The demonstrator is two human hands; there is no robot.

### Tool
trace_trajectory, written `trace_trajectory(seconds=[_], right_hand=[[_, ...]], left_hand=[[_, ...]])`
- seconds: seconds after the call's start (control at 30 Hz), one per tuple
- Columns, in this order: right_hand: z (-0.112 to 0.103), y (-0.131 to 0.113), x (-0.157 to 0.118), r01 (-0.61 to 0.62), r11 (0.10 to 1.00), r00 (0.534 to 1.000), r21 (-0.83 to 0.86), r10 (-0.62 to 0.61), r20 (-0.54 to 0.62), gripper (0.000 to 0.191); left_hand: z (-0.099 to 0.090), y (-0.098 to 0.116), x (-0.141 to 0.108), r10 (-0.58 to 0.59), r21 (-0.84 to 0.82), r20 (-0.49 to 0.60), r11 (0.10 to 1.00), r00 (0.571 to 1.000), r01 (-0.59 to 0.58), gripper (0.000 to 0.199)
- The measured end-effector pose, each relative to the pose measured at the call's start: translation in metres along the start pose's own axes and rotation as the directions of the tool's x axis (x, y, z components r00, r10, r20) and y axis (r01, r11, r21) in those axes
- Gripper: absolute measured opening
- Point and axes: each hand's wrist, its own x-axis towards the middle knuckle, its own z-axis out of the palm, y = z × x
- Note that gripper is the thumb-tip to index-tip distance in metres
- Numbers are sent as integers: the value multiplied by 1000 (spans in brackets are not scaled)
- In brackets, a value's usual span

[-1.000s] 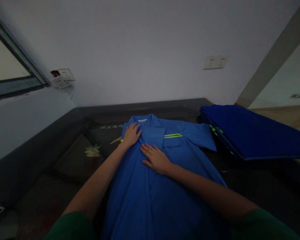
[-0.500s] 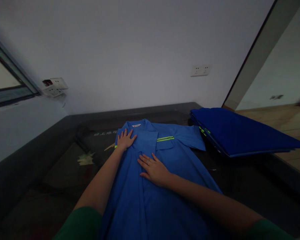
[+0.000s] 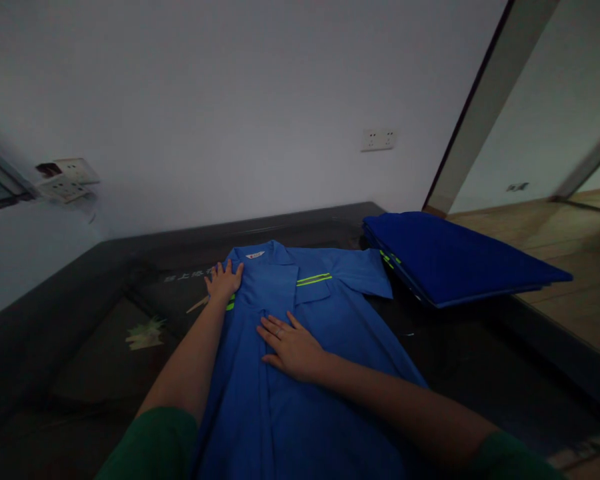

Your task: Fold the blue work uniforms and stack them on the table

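Observation:
A blue short-sleeved garment [image 3: 325, 333] with yellow-green stripes and a collar at the far end is spread on a dark, glossy table [image 3: 460, 373]. My left hand [image 3: 223, 281] lies with fingers spread on its left shoulder, beside the collar. Flat on the front of the garment, below the chest flap, rests my right hand [image 3: 293, 348], a ring on one finger. Neither hand grips anything. The sleeve on the right reaches out toward a folded stack of darker blue cloth [image 3: 460, 257]; the left sleeve is mostly hidden.
Behind the table rises a pale wall with a socket [image 3: 379, 139] and more sockets [image 3: 70, 179] at the left. The table has a raised dark rim [image 3: 240, 223]. Wooden floor [image 3: 560, 227] shows at the right.
The view has turned somewhat to the right, so everything sits further left. My left hand has shifted outward to the shoulder edge, baring more stripe there; my right hand stays on the garment's front.

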Motion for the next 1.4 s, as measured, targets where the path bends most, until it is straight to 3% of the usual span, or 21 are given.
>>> trace_trajectory(seconds=[0.1,0.2,0.3,0.37,0.43,0.5,0.57,0.63,0.7,0.77,0.83,0.9,0.93,0.97,1.1,1.17,1.3,1.4], right_hand=[[-9,-5,-5,-15,1000,1000,22,14,16,58],[-33,-15,-30,-25,994,999,108,22,29,62],[-65,-25,-83,-84,953,996,290,83,18,50],[-81,-28,-129,-173,883,985,436,163,61,39],[-88,-27,-178,-339,786,930,516,363,58,31],[-86,-24,-226,-502,669,821,547,568,59,26],[-79,-21,-268,-644,542,684,540,724,88,28],[-69,-22,-302,-741,411,527,531,846,81,34],[-57,-26,-325,-778,338,408,530,913,16,36],[-44,-33,-337,-773,339,376,537,926,-42,39],[-32,-40,-339,-739,360,428,569,904,-16,50],[-22,-44,-334,-712,354,487,606,871,63,64],[-18,-45,-330,-704,341,509,623,854,108,69],[-16,-45,-327,-699,326,526,637,838,148,72],[-18,-51,-317,-640,253,544,725,816,195,76],[-21,-58,-314,-550,195,541,812,824,169,73],[-30,-76,-305,-344,84,573,935,808,138,67],[-38,-85,-298,-321,152,633,935,769,93,67]], left_hand=[[-3,0,-2,-8,-38,-37,999,999,7,80],[-7,2,-10,32,-54,-231,997,973,-46,71],[-14,19,-23,196,8,-385,978,902,-209,57],[-19,45,-35,321,39,-390,942,863,-333,50],[-21,82,-52,460,47,-342,879,819,-474,45],[-20,126,-76,643,36,-237,755,729,-654,41],[-15,172,-106,801,-11,-106,591,589,-806,40],[-6,212,-140,906,-37,-23,421,422,-906,48],[2,242,-170,946,-21,21,324,324,-946,59],[8,263,-193,964,30,37,263,264,-964,60],[11,277,-205,977,93,31,206,210,-974,57],[13,286,-211,983,128,11,183,186,-975,55],[13,290,-213,979,110,-1,204,205,-973,52],[14,293,-214,965,46,-23,261,260,-964,47],[17,301,-216,801,-366,-93,525,591,-769,27],[15,303,-212,720,-468,-111,570,685,-675,22],[-4,297,-181,548,-671,-147,556,823,-490,12],[-27,273,-147,390,-859,-128,416,912,-299,7]])
